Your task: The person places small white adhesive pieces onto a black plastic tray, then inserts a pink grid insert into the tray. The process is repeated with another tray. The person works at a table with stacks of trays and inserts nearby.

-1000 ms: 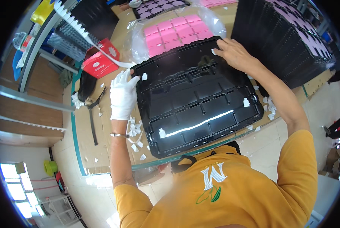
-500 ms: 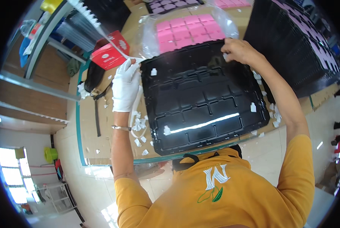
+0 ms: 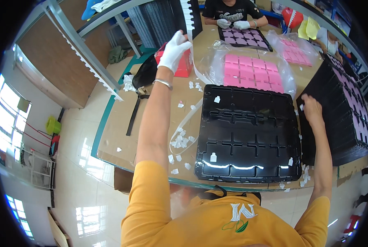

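Note:
A black plastic tray (image 3: 249, 136) with moulded ridges lies in front of me, with small white tabbed stickers (image 3: 213, 157) at three of its corners. My left hand (image 3: 175, 51), in a white glove with bare fingertips, is raised beyond the tray's far left, above a red box (image 3: 184, 64). Its fingers pinch at the edge of a white sticker strip (image 3: 189, 18) that hangs down and trails onto the table. My bare right hand (image 3: 312, 109) is just off the tray's right edge, fingers closed, with a small white piece like a sticker at the fingertips.
A tall stack of black trays with pink pieces (image 3: 352, 107) stands at the right. Bagged pink foam blocks (image 3: 254, 72) lie behind the tray. White scraps (image 3: 179, 142) litter the cardboard-covered table (image 3: 118, 136). Across it, a person in gloves (image 3: 235, 22) handles another tray. A metal frame (image 3: 79, 45) rises at left.
My left hand has left the tray's far left corner and gone up to the hanging strip. My right hand has moved off the tray's far right corner. The view has shifted.

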Motion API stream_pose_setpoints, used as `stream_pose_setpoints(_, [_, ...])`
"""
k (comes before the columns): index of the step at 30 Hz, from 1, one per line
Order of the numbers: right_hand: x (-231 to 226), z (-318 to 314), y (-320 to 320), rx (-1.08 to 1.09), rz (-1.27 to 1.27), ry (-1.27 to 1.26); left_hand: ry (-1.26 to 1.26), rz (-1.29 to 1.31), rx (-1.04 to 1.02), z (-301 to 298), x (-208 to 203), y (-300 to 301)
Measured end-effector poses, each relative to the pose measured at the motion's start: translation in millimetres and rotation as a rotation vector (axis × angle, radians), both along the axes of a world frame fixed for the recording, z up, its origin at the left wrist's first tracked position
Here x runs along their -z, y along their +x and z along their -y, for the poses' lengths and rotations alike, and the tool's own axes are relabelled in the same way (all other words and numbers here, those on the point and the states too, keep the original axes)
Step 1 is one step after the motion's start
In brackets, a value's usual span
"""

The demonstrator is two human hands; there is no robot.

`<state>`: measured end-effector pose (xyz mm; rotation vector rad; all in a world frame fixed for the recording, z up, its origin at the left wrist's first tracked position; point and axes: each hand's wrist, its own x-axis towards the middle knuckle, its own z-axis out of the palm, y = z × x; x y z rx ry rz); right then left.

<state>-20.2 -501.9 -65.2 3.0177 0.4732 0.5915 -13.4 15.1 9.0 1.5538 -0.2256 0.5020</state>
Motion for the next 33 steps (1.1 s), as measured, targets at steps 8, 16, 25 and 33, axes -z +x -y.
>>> stream_pose_setpoints(8, [-53,-89,-20,-0.240,0.234,0.069,-0.108,-0.111,-0.100,14,20,-31])
stream_pose_setpoints(16, [-116,-279,-54,-0.815,0.474,0.253,-0.208,0.030,-0.066,19,-2,-84])
stream_pose_setpoints(25, [-118,-346,-47,-0.852,0.520,0.291,-0.218,0.098,-0.006,18,-13,-102])
stream_pose_setpoints(33, [-111,-350,-33,-0.900,0.186,0.598,-0.166,0.098,-0.129,11,-16,-97])
